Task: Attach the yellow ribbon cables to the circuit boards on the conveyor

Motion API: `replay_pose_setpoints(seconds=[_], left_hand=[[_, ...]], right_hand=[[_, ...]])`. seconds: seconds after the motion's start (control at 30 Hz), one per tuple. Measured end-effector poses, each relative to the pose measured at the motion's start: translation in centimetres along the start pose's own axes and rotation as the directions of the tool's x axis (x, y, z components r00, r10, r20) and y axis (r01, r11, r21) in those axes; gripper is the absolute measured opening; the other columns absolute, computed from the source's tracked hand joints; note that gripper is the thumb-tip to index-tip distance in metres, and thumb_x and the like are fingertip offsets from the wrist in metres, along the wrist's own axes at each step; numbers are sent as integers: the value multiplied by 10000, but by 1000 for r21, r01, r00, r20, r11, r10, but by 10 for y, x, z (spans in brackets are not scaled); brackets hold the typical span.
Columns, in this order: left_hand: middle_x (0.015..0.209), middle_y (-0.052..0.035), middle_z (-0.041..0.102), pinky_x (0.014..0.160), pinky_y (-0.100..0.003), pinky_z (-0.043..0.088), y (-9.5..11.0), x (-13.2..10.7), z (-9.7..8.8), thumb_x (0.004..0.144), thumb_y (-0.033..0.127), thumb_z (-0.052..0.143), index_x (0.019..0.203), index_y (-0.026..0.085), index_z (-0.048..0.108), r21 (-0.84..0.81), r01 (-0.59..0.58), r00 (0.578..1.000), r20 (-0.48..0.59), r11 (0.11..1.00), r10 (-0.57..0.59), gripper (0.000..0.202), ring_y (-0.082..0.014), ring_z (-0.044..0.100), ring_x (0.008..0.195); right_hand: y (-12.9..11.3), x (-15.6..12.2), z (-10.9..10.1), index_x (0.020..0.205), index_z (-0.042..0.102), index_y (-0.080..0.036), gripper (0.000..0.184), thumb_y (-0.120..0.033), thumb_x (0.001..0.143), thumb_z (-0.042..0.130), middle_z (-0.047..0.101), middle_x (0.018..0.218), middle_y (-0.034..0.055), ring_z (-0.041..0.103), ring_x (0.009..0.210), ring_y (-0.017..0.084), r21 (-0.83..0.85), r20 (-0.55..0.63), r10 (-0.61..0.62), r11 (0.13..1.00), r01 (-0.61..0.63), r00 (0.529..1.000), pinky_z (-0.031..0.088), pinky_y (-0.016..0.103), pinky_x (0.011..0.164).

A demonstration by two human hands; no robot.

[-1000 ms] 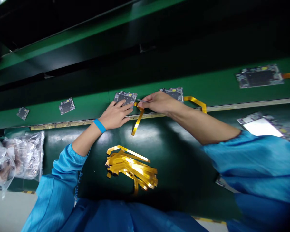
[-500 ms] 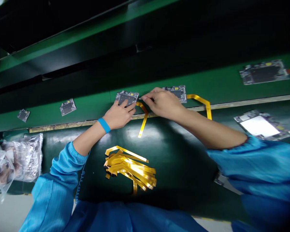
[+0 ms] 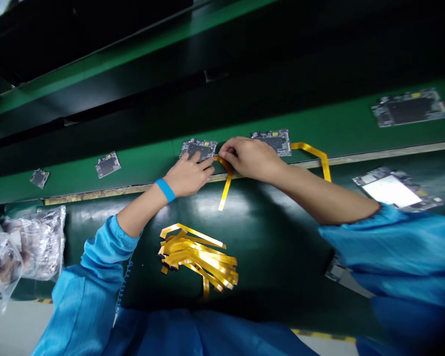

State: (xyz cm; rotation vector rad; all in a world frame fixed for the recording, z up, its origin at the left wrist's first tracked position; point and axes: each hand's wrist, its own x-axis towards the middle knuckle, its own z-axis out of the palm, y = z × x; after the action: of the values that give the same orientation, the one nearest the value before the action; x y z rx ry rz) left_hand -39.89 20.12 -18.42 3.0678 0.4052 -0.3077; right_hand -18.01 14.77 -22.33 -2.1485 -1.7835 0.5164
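My left hand [image 3: 188, 175], with a blue band on its wrist, lies with fingers spread over the near edge of a circuit board [image 3: 198, 147]. At that board's right edge, a gold flat flex cable [image 3: 225, 192] runs out and bends down over the ledge. My right hand [image 3: 250, 157] is closed in a pinch beside the board's right edge, above the cable's upper end. What lies between its fingertips is hidden. Just behind the right hand is a second circuit board [image 3: 278, 142], with another gold flex cable [image 3: 313, 151] at its right side.
A pile of gold flex cables [image 3: 198, 257] lies on the dark green bench [image 3: 274, 267]. Smaller-looking boards [image 3: 108, 164] sit leftward along the green strip [image 3: 144, 165]. Further right are a board [image 3: 410, 109] and one with a white panel [image 3: 393, 190]. Plastic bags [image 3: 40, 242] lie at left.
The boards on the strip, with both hands, have shifted slightly right in view. The right fingertips now sit closer to the cable's upper end.
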Motion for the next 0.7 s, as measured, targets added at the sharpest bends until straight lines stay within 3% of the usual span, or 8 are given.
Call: replay_pose_setpoints(seconds=[0.17, 0.3, 0.37, 0.5, 0.6, 0.7], left_hand=[[1646, -145, 611, 1136, -492, 459, -19, -25, 4, 1142, 276, 453, 1563, 177, 632, -183, 108, 989, -80, 977, -124, 468, -348, 538, 1508], [1409, -145, 740, 1027, -451, 518, -34, -60, 7, 1126, 301, 463, 1395, 171, 731, -301, 226, 953, -130, 926, -275, 401, -324, 643, 1315], [1311, -137, 762, 993, -439, 536, -38, -77, 11, 1115, 311, 482, 1325, 173, 755, -346, 268, 932, -144, 899, -334, 372, -312, 676, 1224], [1235, -121, 778, 1049, -442, 544, -35, -103, 22, 1102, 310, 521, 1250, 175, 773, -419, 286, 910, -164, 862, -381, 321, -285, 711, 1158], [1196, -113, 787, 1058, -433, 554, -27, -117, 26, 1110, 314, 533, 1218, 178, 778, -459, 280, 908, -160, 843, -388, 300, -274, 724, 1139], [1179, -112, 788, 1033, -425, 571, -19, -127, 27, 1114, 316, 541, 1199, 181, 780, -482, 278, 906, -156, 831, -393, 288, -270, 728, 1119]], right_hand=[[4, -17, -9, 1050, 787, -229, 274, -444, 991, 627, 775, 1005, 120, 711, 872, 316, 74, -112, -72, 994, 81, 991, 500, 405, 738], [-17, -42, -17, 981, 782, -234, 241, -447, 986, 669, 733, 839, 70, 688, 748, 261, 166, -1, -223, 961, 220, 975, 485, 365, 693], [-35, -57, -15, 962, 789, -237, 234, -413, 1017, 644, 748, 842, 59, 693, 733, 231, 231, 80, -349, 918, 324, 934, 484, 342, 695], [-74, -84, 1, 1025, 825, -249, 214, -290, 1056, 617, 805, 976, 47, 729, 778, 186, 299, 236, -559, 820, 488, 795, 462, 298, 687], [-100, -97, 13, 1080, 842, -266, 211, -229, 1062, 636, 814, 1052, 32, 737, 778, 168, 230, 366, -599, 800, 554, 712, 421, 291, 653], [-119, -104, 17, 1073, 842, -227, 156, -232, 1044, 689, 810, 1079, 65, 760, 811, 198, 67, 488, -565, 784, 617, 665, 409, 310, 643]])
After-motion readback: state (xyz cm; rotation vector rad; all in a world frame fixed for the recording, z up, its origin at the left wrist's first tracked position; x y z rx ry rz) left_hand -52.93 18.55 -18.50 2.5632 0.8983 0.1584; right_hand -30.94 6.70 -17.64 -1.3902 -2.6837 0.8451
